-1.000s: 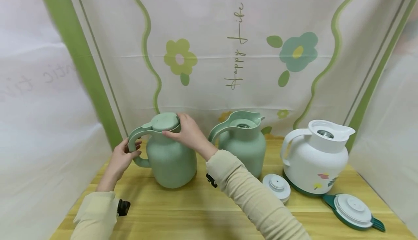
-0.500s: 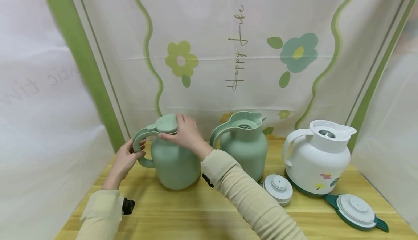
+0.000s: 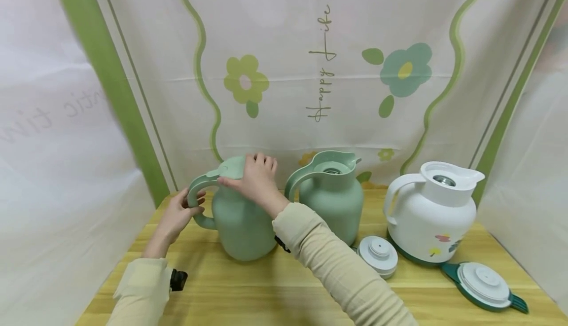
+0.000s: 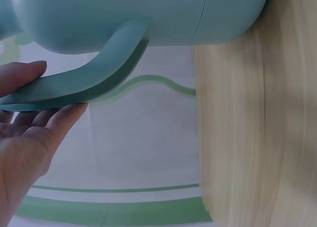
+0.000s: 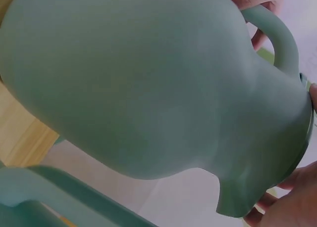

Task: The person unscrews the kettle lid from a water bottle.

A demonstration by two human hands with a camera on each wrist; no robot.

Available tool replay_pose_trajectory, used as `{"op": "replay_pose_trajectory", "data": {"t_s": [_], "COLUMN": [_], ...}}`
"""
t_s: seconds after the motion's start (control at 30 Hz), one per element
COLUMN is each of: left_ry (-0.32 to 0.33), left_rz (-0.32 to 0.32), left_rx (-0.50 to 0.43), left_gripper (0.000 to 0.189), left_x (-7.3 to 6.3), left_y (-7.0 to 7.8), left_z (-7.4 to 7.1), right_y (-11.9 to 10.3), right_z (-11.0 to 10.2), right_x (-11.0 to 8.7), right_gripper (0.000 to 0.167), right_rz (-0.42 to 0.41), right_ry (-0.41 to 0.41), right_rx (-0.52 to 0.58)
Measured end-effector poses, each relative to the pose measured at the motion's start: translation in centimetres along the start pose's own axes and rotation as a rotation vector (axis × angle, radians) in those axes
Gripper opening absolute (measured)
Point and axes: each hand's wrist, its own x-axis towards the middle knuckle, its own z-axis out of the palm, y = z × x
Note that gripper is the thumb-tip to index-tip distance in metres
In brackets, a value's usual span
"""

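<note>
A sage-green thermos jug (image 3: 244, 227) stands upright at the left of the table, its green lid (image 3: 232, 168) on top. My left hand (image 3: 176, 216) grips the jug's handle (image 4: 106, 71), thumb on one side and fingers on the other in the left wrist view. Over the top, my right hand (image 3: 261, 182) holds the lid around its edge, the thumb on the near side and the fingers curled over the spout side. In the right wrist view those fingers (image 5: 292, 202) show right at the rim beside the spout. Part of the lid is hidden beneath this hand.
Just to the right stands a second green jug (image 3: 330, 205), lidless, its handle close to my right forearm. A white jug (image 3: 430, 217) with an uncovered mouth stands further right. A round white stopper (image 3: 378, 256) and a white-and-dark-green lid (image 3: 483, 286) lie on the wooden table (image 3: 248, 296).
The left jug has shifted a little to the right, closer to the second jug, with both hands moving along on it. The other jugs and loose lids have stayed put.
</note>
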Motion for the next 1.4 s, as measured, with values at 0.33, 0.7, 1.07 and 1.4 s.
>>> {"op": "replay_pose_trajectory", "data": {"t_s": [0.33, 0.7, 1.07, 1.4], "left_ry": [-0.037, -0.088, -0.073, 0.028], "left_rz": [0.021, -0.022, -0.017, -0.015], "left_rx": [0.029, 0.029, 0.07, 0.137], "left_gripper": [0.059, 0.058, 0.053, 0.048], "left_x": [-0.1, -0.2, -0.4, -0.8], "left_y": [0.5, 0.8, 1.1, 1.4], "left_z": [0.1, 0.4, 0.6, 0.5], "right_y": [0.2, 0.6, 0.7, 0.2], "right_z": [-0.5, -0.5, -0.2, -0.5], "right_x": [0.2, 0.2, 0.4, 0.3], "right_gripper": [0.089, 0.087, 0.085, 0.077], "right_rz": [-0.015, -0.011, -0.005, -0.073], "right_ry": [-0.031, -0.078, -0.085, -0.094], "right_rx": [0.005, 0.004, 0.017, 0.037]}}
